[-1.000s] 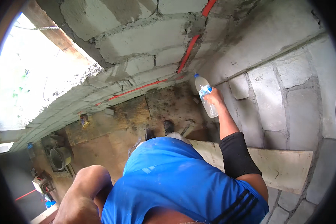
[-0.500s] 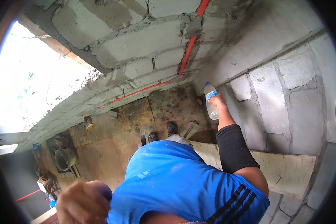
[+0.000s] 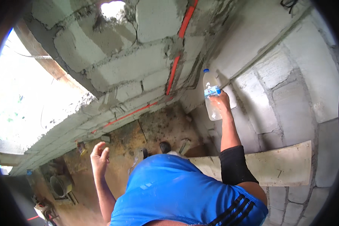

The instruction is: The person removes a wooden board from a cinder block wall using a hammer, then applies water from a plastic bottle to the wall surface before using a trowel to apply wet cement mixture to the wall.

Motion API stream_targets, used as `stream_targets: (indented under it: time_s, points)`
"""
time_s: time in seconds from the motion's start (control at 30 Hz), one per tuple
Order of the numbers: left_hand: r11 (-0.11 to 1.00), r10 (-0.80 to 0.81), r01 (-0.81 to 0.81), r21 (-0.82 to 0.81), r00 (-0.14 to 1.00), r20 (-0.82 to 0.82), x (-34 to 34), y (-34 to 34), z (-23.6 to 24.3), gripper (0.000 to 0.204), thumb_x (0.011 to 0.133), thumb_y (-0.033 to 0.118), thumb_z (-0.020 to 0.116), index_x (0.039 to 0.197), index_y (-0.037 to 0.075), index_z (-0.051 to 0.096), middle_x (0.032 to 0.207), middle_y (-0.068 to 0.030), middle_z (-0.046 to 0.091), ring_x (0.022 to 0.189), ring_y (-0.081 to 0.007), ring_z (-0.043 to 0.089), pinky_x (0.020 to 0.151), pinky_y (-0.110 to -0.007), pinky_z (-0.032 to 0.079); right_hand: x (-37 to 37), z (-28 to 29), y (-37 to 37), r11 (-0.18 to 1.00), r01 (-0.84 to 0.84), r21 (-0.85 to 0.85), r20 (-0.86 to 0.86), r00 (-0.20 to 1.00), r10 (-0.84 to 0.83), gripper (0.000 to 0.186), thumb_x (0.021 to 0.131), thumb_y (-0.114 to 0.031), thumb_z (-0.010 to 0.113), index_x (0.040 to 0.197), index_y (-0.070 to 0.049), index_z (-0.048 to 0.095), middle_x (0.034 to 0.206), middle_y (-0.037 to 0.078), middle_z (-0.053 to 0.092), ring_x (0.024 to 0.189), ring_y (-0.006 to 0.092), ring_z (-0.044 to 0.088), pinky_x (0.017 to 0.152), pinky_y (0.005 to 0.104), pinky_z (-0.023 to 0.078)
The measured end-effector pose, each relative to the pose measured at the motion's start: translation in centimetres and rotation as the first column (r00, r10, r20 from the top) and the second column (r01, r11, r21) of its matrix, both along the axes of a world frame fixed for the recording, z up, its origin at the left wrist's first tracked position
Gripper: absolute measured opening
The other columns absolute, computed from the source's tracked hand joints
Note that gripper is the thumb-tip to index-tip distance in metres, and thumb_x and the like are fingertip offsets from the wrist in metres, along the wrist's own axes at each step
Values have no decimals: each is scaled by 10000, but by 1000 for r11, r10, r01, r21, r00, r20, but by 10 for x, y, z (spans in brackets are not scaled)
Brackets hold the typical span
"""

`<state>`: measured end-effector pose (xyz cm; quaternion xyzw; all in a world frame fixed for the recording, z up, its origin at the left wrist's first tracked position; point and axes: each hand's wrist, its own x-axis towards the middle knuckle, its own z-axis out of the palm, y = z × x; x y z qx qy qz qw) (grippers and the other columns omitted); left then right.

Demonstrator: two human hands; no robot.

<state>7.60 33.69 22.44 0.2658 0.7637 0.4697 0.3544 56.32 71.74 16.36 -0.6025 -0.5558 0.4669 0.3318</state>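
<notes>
My right hand [image 3: 223,102] is wrapped round the lower half of a clear plastic bottle [image 3: 211,80] with a blue cap and a blue-and-white label. The bottle stands nearly upright in the picture, cap at the far end, beside the grey block wall on the right. Clear space separates my left hand [image 3: 100,156] from my blue shirt. Its fingers are loosely bent and apart, and nothing shows in them. Below it lies the brown board floor [image 3: 98,165].
Ahead rises a block wall [image 3: 113,64] with red conduit [image 3: 173,74] and a bright opening at left. A pale plank [image 3: 267,165] runs along the right. At lower left stands a bucket [image 3: 57,186]. By my shoes lies a tool-like object [image 3: 184,146].
My left hand has gone from the lower left edge forward and to the right, over the floor. The bottle, still in my right hand, sits slightly higher in view. The view has shifted.
</notes>
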Motion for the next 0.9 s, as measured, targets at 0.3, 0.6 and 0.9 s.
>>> stream_targets:
  time_s: [0.3, 0.6, 0.9]
  points:
    - [982, -183, 188, 8, 964, -191, -16, -18, -110, 289, 877, 102, 717, 1126, -19, 634, 756, -34, 647, 554, -71, 531, 486, -258, 440, -32, 224, 1, 942, -324, 91, 953, 303, 12, 635, 663, -233, 798, 1254, -97, 609, 1132, 147, 702, 1046, 348, 663, 914, 421, 525]
    - [980, -192, 198, -3, 944, -267, -26, -15, -115, 313, 846, 149, 747, 1109, -1, 668, 810, -112, 716, 698, -138, 649, 665, -304, 525, -53, 406, -11, 782, -356, 511, 857, 283, -431, 460, 709, -197, 746, 1149, -107, 648, 1016, 196, 706, 962, 382, 672, 839, 461, 537]
    - [978, -194, 176, -109, 965, -179, -29, -60, -153, 332, 849, 206, 736, 1104, -1, 684, 888, -153, 734, 796, -212, 707, 745, -337, 546, -162, 406, -82, 731, -635, 248, 964, 86, -253, 282, 782, -91, 641, 1059, -118, 688, 1002, 136, 718, 943, 338, 690, 826, 457, 543]
